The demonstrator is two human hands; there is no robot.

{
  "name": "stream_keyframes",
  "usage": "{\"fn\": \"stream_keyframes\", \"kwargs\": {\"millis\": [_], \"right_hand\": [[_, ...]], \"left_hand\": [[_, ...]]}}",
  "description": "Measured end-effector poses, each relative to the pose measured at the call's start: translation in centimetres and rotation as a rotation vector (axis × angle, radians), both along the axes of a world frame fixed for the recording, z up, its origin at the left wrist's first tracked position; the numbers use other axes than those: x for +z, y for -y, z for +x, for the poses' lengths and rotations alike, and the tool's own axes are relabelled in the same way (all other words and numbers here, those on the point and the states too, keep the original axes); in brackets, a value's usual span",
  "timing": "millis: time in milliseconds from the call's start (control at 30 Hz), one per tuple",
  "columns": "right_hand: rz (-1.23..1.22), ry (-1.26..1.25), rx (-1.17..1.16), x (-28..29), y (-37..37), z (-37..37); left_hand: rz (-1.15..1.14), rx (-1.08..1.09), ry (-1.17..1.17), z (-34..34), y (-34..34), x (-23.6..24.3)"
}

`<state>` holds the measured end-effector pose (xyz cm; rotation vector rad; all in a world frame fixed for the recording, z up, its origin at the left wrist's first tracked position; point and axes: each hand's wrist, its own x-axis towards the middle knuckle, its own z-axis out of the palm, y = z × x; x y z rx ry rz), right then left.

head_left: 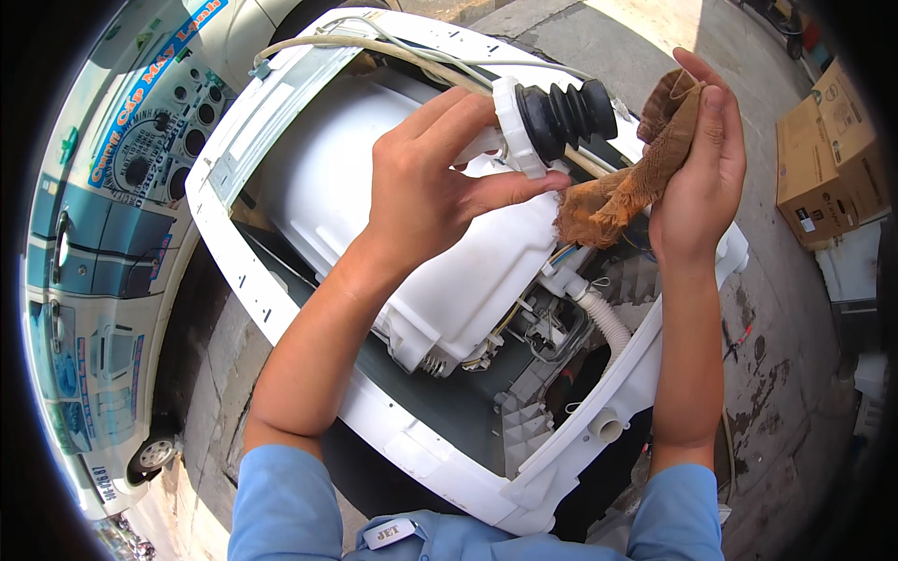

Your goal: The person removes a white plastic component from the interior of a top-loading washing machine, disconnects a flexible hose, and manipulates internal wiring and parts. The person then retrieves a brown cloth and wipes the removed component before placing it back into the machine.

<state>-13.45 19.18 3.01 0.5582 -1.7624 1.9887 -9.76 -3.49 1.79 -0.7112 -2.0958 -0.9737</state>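
My left hand (430, 178) is closed around a white ribbed plastic collar from which a black rubber bellows (566, 114) sticks out to the right. The thumb presses the collar's lower edge. In my right hand (706, 178) a brown, rust-stained rag (631, 182) lies against the palm, its frayed end hanging toward the bellows. The fingers point up and the thumb pins the cloth. Rag and bellows look close together; whether they touch I cannot tell. Below both hands is an opened white washing machine (412, 425) with a large white tub (355, 159) inside.
A pale hose and cables (402, 49) cross the machine's far edge. A ribbed drain hose (606, 323) and wiring sit inside at the right. A van (103, 271) is parked on the left. Cardboard boxes (828, 154) stand at the right on the concrete floor (776, 346).
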Motion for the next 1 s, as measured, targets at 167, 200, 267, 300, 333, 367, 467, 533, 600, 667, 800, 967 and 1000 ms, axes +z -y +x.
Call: {"fn": "stream_keyframes", "kwargs": {"millis": [167,200,267,300,333,367,467,533,600,667,800,967,1000], "right_hand": [[0.133,-0.167,0.136,0.5,-0.7,0.2],[0.166,-0.154,0.184,0.6,-0.7,0.6],[0.278,-0.150,0.230,1.3,-1.0,1.3],[0.350,-0.150,0.236,1.7,-1.0,1.3],[0.365,-0.199,0.232,1.8,-0.8,1.3],[0.380,-0.247,0.228,1.9,-0.7,1.2],[0.446,-0.334,0.184,2.1,-0.4,1.3],[0.473,-0.366,0.163,2.2,-0.3,1.2],[0.477,-0.390,0.163,2.2,-0.3,1.0],[0.444,-0.361,0.201,2.0,-0.4,0.8],[0.475,-0.331,0.216,1.4,-0.4,0.4],[0.741,-0.120,-0.145,1.0,-1.4,-0.3],[0.755,-0.022,-0.228,1.1,-2.3,-0.4]], "left_hand": [[-0.118,0.093,-0.155,0.0,0.5,0.2],[-0.120,0.102,-0.156,0.2,0.7,0.2],[-0.111,0.106,-0.181,-0.1,0.4,0.4],[-0.094,0.085,-0.195,-0.2,0.4,0.1],[-0.096,0.083,-0.187,0.1,0.4,0.2],[-0.099,0.082,-0.179,0.2,0.4,0.4],[-0.135,0.105,-0.225,0.0,0.7,0.5],[-0.167,0.119,-0.239,-0.1,0.9,0.7],[-0.195,0.121,-0.239,-0.3,1.1,0.7],[-0.223,0.108,-0.227,-0.4,1.2,0.6],[-0.227,0.147,-0.201,-0.9,1.3,0.5],[-0.455,0.108,0.441,-2.3,4.7,-0.6],[-0.539,0.106,0.591,-2.6,5.2,-1.1]]}}
